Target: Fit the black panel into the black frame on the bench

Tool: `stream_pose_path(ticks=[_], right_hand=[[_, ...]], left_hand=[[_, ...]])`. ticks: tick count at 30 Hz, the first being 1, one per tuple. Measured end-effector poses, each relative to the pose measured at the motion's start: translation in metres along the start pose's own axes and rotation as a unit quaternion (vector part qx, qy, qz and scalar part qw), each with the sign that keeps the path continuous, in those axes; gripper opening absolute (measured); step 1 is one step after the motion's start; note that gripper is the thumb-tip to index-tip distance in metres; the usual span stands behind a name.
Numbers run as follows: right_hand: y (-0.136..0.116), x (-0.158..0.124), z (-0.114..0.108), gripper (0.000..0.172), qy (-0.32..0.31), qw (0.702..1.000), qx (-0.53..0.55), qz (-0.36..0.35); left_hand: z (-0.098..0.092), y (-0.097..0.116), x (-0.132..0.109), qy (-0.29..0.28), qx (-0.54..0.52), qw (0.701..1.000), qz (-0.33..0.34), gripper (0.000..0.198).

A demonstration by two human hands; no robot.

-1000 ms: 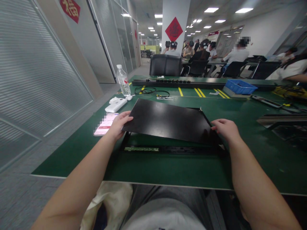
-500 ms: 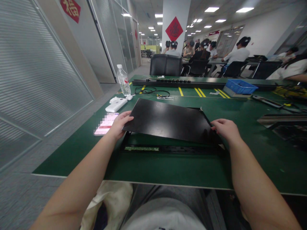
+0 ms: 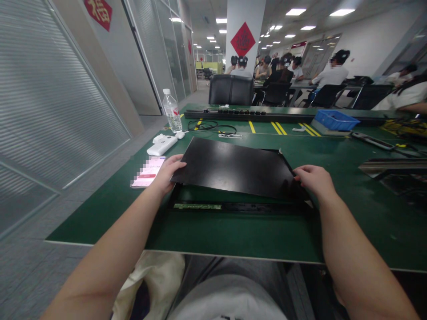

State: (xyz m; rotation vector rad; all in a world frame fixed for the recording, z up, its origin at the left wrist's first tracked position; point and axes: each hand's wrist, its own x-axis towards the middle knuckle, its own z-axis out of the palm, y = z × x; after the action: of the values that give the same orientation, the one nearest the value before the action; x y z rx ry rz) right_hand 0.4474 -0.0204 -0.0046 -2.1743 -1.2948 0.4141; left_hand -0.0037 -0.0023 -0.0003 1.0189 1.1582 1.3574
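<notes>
A flat black screen panel, probably an LCD, lies tilted over a thin black frame, its near left part raised. Along the frame's near bar runs a narrow green circuit board. My left hand is closed on the panel's left edge, thumb on top and fingers underneath. At the right side, my right hand pinches the frame's side bar close beside the panel's edge; the fingertips are partly hidden. The panel covers most of the frame's far side.
On the green table are a phone, a white device, a water bottle and black cables. A blue tray stands at the back right, near dark metal parts. Several people sit beyond.
</notes>
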Motion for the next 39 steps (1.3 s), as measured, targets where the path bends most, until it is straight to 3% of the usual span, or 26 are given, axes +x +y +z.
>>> stream_pose_path(ticks=[18,39], right_hand=[[0.0016,0.0013,0.0004,0.022,-0.016,0.999,-0.031,-0.014],[0.0018,0.0011,0.0008,0.022,-0.013,0.998,-0.051,-0.018]], left_hand=[[-0.0030,-0.0093,0.0065,0.017,0.005,1.000,-0.010,0.048],[0.0001,-0.0049,0.0020,0.035,0.038,0.998,-0.035,0.039]])
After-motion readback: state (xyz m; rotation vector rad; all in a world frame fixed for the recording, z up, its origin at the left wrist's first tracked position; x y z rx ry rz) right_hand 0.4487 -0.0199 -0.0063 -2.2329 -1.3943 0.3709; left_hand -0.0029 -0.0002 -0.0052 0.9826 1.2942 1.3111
